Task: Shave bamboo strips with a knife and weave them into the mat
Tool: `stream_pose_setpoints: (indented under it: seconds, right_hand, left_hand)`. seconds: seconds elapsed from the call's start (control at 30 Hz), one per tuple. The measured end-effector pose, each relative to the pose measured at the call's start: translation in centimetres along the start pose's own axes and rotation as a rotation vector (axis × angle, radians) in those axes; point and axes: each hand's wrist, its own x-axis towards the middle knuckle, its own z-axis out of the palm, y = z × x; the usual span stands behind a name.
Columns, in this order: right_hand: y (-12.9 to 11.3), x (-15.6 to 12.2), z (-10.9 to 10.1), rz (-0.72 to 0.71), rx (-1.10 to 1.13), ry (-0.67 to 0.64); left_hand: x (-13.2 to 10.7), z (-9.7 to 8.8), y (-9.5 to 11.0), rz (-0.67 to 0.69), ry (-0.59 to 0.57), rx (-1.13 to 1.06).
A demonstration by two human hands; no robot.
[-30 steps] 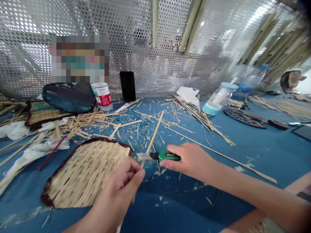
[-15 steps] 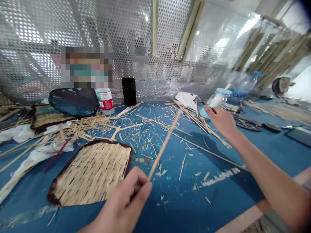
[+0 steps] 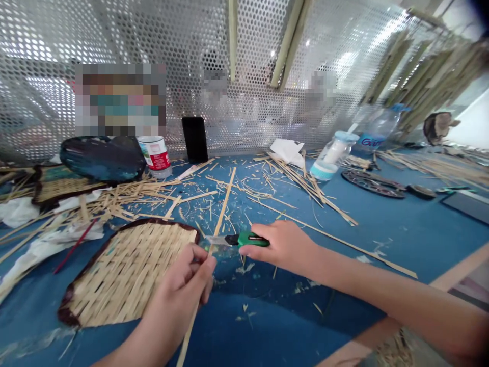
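My left hand (image 3: 191, 280) pinches a thin bamboo strip (image 3: 225, 201) that runs past both sides of the fingers, one end toward the table's back and the other toward me. In my right hand (image 3: 282, 243) is a green utility knife (image 3: 248, 239) with its blade out. The blade lies at the strip, just above my left fingertips; whether it cuts in cannot be seen. Partly behind my left forearm, a woven bamboo mat (image 3: 133, 270) with a dark brown edge lies on the blue table (image 3: 267, 316).
Bamboo strips (image 3: 126, 204) and shavings litter the table. A dark plastic bundle (image 3: 103, 158), a red-labelled bottle (image 3: 156, 157) and a black phone (image 3: 194, 139) stand at the back. Rightward are a lidded cup (image 3: 332, 158), a large water bottle (image 3: 382, 130) and a dark oval object (image 3: 372, 183).
My right hand has come from the back right to the strip, and the knife now shows plainly. The strip now extends below my left hand too. The view has shifted slightly.
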Motion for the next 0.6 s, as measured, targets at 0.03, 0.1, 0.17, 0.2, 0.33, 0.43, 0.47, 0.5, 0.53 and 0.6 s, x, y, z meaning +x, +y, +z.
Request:
stream_pose_setpoints:
  seconds: [0.03,0.1,0.17,0.2,0.33,0.43,0.47,0.5,0.53,0.6]
  right_hand:
    - [0.1,0.0,-0.1,0.001,-0.020,0.015]
    - [0.2,-0.1,-0.1,-0.016,-0.051,0.063]
    - [0.3,-0.2,-0.1,-0.043,-0.077,0.136]
    - [0.4,-0.3,-0.1,-0.057,-0.092,0.179]
    - [1.2,-0.1,-0.1,-0.110,-0.153,0.304]
    - [2.1,0.6,-0.1,-0.131,-0.164,0.320]
    - [2.4,0.8,0.0,-0.141,-0.165,0.321]
    - [2.5,1.0,0.1,-0.155,-0.169,0.325]
    - [2.5,1.2,0.4,-0.169,-0.175,0.330]
    - [2.3,1.6,0.9,-0.186,-0.180,0.330]
  left_hand:
    - [-0.1,-0.2,-0.1,0.032,-0.001,0.027]
    - [-0.5,-0.5,-0.4,0.100,-0.004,0.079]
    - [-1.0,-0.8,-0.7,0.135,-0.012,0.122]
    - [-1.1,-0.9,-0.9,0.141,-0.023,0.137]
    - [-1.5,-0.9,-0.9,0.122,-0.020,0.153]
    - [-1.0,-0.7,-0.6,0.132,-0.018,0.134]
    - [-0.7,-0.7,-0.5,0.140,-0.028,0.131]
    - [-0.5,-0.7,-0.4,0.142,-0.029,0.130]
    - [-0.3,-0.7,-0.4,0.141,-0.027,0.127]
    - [-0.1,-0.7,-0.3,0.139,-0.031,0.120]
